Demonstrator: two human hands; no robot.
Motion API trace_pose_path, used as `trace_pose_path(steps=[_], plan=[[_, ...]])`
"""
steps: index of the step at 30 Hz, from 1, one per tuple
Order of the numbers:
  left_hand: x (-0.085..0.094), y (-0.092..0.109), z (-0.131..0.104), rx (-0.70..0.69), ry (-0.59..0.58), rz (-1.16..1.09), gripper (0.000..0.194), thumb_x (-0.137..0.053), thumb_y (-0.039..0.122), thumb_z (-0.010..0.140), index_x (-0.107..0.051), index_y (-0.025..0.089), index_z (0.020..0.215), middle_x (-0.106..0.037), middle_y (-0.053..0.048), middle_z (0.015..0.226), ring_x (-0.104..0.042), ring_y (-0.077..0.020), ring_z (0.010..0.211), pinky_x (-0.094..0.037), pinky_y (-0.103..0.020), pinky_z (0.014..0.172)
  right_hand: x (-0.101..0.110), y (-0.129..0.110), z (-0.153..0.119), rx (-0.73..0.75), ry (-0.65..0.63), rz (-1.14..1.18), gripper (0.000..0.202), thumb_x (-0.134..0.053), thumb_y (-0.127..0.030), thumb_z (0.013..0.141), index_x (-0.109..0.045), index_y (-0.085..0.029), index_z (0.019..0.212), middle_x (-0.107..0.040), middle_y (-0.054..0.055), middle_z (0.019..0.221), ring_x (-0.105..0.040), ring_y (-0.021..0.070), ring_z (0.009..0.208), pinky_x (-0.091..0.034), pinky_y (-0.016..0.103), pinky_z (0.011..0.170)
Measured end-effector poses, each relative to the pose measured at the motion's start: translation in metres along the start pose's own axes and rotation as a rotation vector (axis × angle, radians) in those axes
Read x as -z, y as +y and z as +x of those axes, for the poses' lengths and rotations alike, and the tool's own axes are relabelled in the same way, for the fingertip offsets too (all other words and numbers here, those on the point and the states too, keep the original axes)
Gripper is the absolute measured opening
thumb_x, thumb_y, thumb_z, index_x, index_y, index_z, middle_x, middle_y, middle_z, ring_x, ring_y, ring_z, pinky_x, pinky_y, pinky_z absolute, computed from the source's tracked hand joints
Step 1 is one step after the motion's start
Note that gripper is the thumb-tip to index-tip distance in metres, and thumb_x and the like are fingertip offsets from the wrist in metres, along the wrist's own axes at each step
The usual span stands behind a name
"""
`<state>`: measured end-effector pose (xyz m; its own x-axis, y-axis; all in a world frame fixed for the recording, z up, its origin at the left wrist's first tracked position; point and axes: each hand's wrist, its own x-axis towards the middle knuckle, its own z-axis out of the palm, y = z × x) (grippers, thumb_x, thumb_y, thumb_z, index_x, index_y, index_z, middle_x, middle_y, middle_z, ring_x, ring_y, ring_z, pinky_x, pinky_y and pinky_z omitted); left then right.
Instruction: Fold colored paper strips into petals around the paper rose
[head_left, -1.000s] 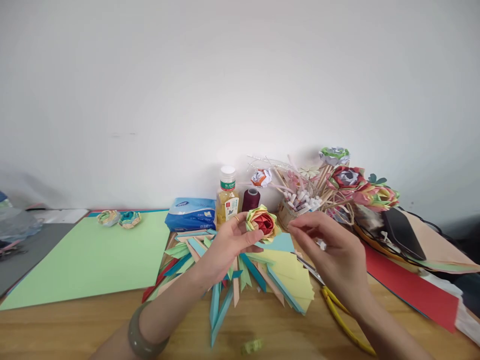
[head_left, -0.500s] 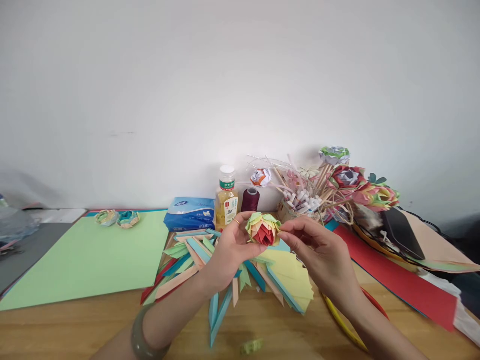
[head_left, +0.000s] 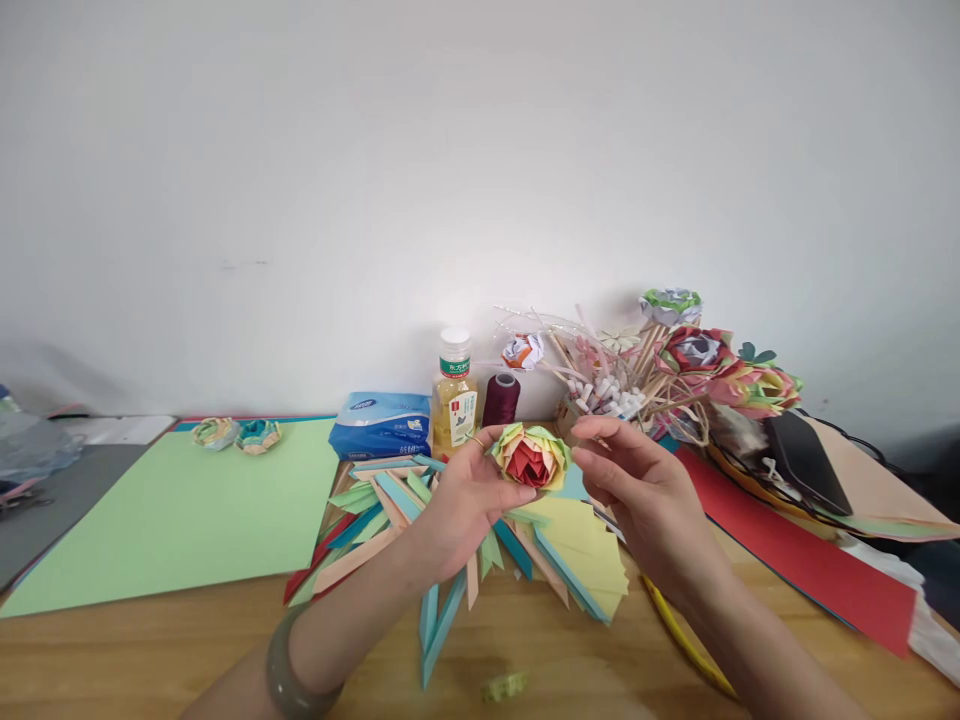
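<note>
A folded paper flower (head_left: 531,459), red at its heart with peach and pale yellow-green petals around it, is raised above the table. My left hand (head_left: 471,497) pinches it from the left, thumb in front and fingers behind. Close by on the right, my right hand (head_left: 637,485) has its thumb and fingers apart and holds nothing; its fingertips are just off the petals. Beneath both hands lie many folded paper strips (head_left: 448,620) in blue, peach, green and red, with yellow paper sheets (head_left: 592,560) beside them.
Behind the flower stand a tissue pack (head_left: 381,425), a drink bottle (head_left: 455,395) and a maroon thread spool (head_left: 501,401). Paper flowers on sticks (head_left: 694,352) fill the right back. Two small paper flowers (head_left: 257,436) rest on green paper (head_left: 187,510) at left. Red paper (head_left: 802,555) lies right.
My right hand has let go of the petal edge and drawn slightly right, its fingers opening. The flower has tipped so that more of its red centre shows. My left hand keeps its hold.
</note>
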<state>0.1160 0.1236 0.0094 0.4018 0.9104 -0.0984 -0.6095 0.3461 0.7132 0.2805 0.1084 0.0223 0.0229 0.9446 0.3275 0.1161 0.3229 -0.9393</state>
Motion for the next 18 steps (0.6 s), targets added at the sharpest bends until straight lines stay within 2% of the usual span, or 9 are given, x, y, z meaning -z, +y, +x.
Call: trace_pose_path(steps=[3, 6, 8, 13, 18], plan=[[0.000, 0.000, 0.000, -0.016, 0.014, 0.011, 0.049, -0.077, 0.004, 0.053, -0.058, 0.018, 0.096, -0.069, 0.000, 0.091, -0.063, -0.0143, 0.085, -0.048, -0.030, 0.083, -0.001, -0.004, -0.004, 0.287, 0.109, -0.271, 0.004, -0.060, -0.021, 0.084, -0.063, -0.023, 0.086, -0.053, 0.002, 0.085, -0.051, 0.0128, 0.065, -0.042, 0.024, 0.051], [0.000, -0.001, 0.000, -0.044, 0.011, 0.028, 0.051, -0.078, 0.004, 0.054, -0.056, 0.018, 0.099, -0.069, 0.000, 0.092, -0.064, -0.0138, 0.086, -0.048, -0.029, 0.083, -0.003, -0.007, -0.007, 0.595, 0.169, -0.569, 0.013, -0.061, -0.012, 0.081, -0.063, -0.023, 0.087, -0.053, 0.003, 0.085, -0.052, 0.0119, 0.062, -0.044, 0.025, 0.050], [0.000, -0.003, -0.001, -0.074, 0.001, 0.045, 0.052, -0.078, 0.005, 0.056, -0.055, 0.019, 0.100, -0.069, 0.000, 0.093, -0.063, -0.0131, 0.087, -0.048, -0.027, 0.082, -0.004, -0.007, -0.007, 0.739, 0.196, -0.709, 0.016, -0.063, -0.009, 0.079, -0.063, -0.022, 0.087, -0.054, 0.002, 0.082, -0.054, 0.0116, 0.062, -0.045, 0.023, 0.049], [0.003, -0.009, -0.002, -0.174, -0.024, 0.111, 0.052, -0.078, 0.007, 0.060, -0.051, 0.021, 0.102, -0.066, 0.001, 0.095, -0.062, -0.0121, 0.088, -0.048, -0.025, 0.080, -0.003, -0.003, -0.006, 0.918, 0.272, -0.996, 0.017, -0.068, -0.009, 0.077, -0.062, -0.021, 0.087, -0.059, 0.001, 0.077, -0.059, 0.0116, 0.060, -0.047, 0.023, 0.051], [0.004, -0.015, -0.004, -0.301, -0.034, 0.211, 0.047, -0.074, 0.007, 0.064, -0.050, 0.023, 0.101, -0.062, 0.002, 0.097, -0.061, -0.0109, 0.088, -0.048, -0.023, 0.080, -0.002, -0.002, -0.007, 0.958, 0.322, -1.116, 0.017, -0.069, -0.010, 0.075, -0.060, -0.021, 0.085, -0.061, 0.001, 0.075, -0.061, 0.0116, 0.061, -0.047, 0.023, 0.052]])
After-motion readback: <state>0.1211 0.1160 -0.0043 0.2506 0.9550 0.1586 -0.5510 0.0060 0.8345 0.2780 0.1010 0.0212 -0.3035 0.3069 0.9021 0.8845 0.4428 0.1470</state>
